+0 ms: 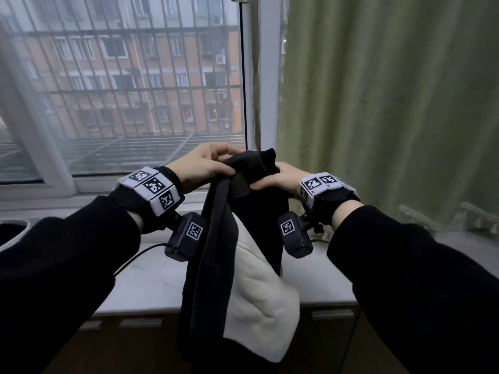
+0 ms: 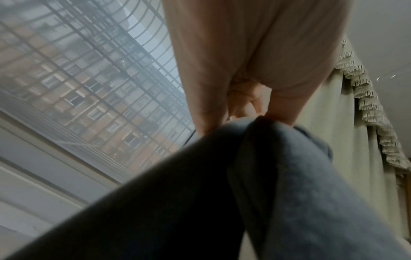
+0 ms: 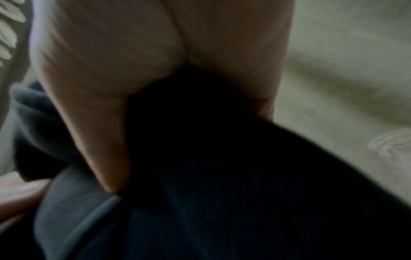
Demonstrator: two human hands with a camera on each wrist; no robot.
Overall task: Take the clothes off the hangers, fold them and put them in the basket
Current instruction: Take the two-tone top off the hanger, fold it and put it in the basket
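A dark garment (image 1: 216,255) with a cream fleece lining (image 1: 259,292) hangs from both hands in front of the window sill. My left hand (image 1: 205,164) pinches its bunched top edge from the left, fingers curled over the fabric. From the right, my right hand (image 1: 278,176) grips the same bunch, thumb on the near side. In the left wrist view the dark garment (image 2: 244,184) fills the lower frame under the left hand (image 2: 244,112). The right wrist view shows the right hand (image 3: 124,109) closed around the dark garment (image 3: 222,176). No hanger shows.
A white marble window sill (image 1: 154,284) runs below the hands. Behind it is a barred window (image 1: 121,85); a green curtain (image 1: 391,109) hangs at the right. A white basket rim (image 1: 16,233) shows at the far left edge. A dark cabinet front (image 1: 129,346) lies under the sill.
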